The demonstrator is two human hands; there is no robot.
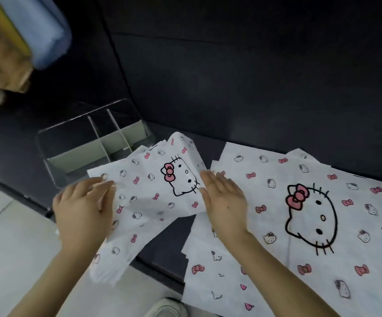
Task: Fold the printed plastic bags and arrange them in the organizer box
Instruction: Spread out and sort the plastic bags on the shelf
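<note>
A white plastic bag (153, 191) printed with cat faces and pink bows lies partly folded at the centre, its lower end hanging over the dark surface's front edge. My left hand (82, 213) rests flat on its left side with straight fingers. Along its right edge my right hand (225, 200) presses with flat fingers. A stack of the same printed bags (311, 225) lies spread out on the right. The clear organizer box (55, 161) with white dividers stands behind the folded bag, at the left; its compartments look empty.
The dark sofa-like surface (169, 243) carries everything, with its dark backrest (231, 76) behind. Pale floor tiles (14, 248) show at the lower left. A shoe toe (167, 308) is at the bottom. Folded blue, yellow and brown fabrics (14, 37) sit at the top left.
</note>
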